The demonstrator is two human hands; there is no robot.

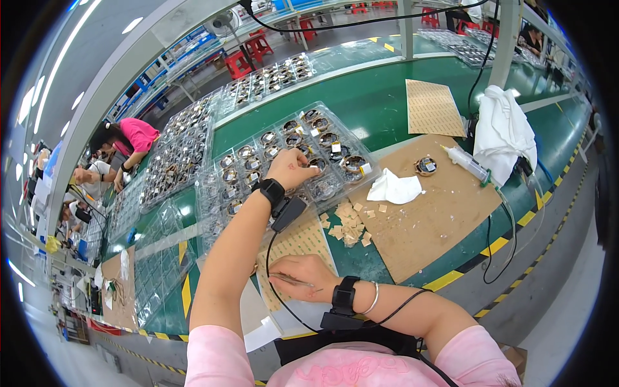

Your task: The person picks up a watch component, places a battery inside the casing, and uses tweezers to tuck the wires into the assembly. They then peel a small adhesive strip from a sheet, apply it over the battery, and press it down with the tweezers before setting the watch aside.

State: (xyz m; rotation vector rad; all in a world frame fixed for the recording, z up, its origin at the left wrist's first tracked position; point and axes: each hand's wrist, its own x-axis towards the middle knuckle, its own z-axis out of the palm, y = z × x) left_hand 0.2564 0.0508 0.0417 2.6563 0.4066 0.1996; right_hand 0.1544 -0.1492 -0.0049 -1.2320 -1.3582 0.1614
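Note:
My left hand (293, 169) reaches over a clear plastic tray (353, 143) filled with rows of small round electronic parts. Its fingers are pinched together at a round electronic part (318, 165) in one of the tray's cells; the fingers partly cover that part. Closer to my body, my right hand (302, 276) is closed around metal tweezers (290, 280). It rests over a sheet of tan adhesive pads (308, 244) with a pale backing. Each wrist wears a black strap with a small box and cable.
On a brown board (412, 238) lie one round part (425, 166), a white cloth (394, 187) and a syringe (465, 162) with a hose. Loose tan squares (349, 226) are piled beside it. Another adhesive sheet (432, 108) lies farther back. A co-worker in pink (138, 135) works at left.

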